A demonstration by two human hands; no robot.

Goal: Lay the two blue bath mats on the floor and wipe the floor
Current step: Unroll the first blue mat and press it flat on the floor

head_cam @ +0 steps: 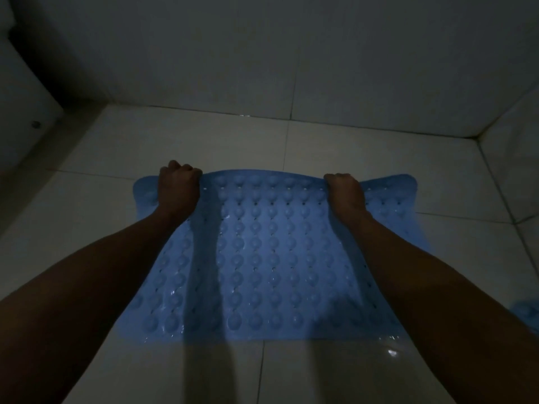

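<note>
Left hand (pixel 178 185) and right hand (pixel 345 191) grip the far edge of a bumpy blue rubber bath mat (pixel 262 258) over the wet white tiled floor (pixel 204 147).

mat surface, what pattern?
Blue mat: rows of round raised bumps with small holes between them. Head view, the only one.

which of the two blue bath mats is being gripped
The large studded blue rubber mat at centre: left hand and right hand grip its far edge. The other blue mat only peeks in, untouched.

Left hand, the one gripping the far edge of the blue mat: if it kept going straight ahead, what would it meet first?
Probably bare floor tile, then the tiled wall. Nothing else shows ahead of the left hand, though depth is unclear.
</note>
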